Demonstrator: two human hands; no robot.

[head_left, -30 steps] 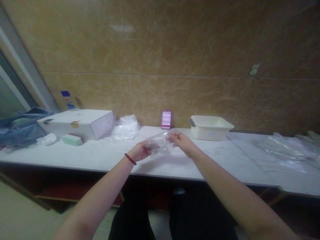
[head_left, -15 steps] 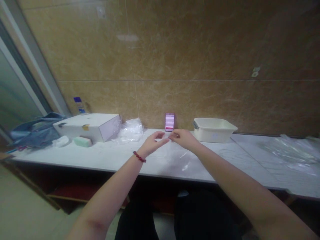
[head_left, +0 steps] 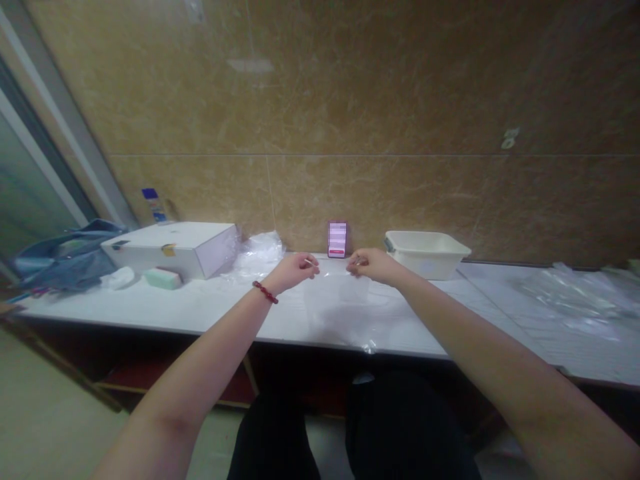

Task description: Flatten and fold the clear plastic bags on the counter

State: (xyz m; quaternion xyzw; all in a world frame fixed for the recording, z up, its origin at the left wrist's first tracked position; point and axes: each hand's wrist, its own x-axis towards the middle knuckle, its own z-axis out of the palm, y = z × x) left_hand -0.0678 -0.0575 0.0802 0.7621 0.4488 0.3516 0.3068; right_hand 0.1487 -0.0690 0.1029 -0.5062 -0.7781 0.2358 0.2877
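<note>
While left hand (head_left: 296, 270) and right hand (head_left: 371, 265) pinch its top edge, clear plastic bag (head_left: 337, 297) hangs below and between them, over worktop (head_left: 200, 310); spreading looks done; opening unclear, no contents visible.

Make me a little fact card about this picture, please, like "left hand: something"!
left hand: fingers pinching one side of a thin, clear plastic bag
left wrist: red beaded bracelet
right hand: fingers pinching the bag's other side
bag: spread between both hands, above a white wood-grained counter
behind the bag: upright rectangular phone, screen lit
right of the phone: cream rectangular plastic tub
far right: flat pile of clear plastic
left side: white rectangular box, pale green block in front
</note>
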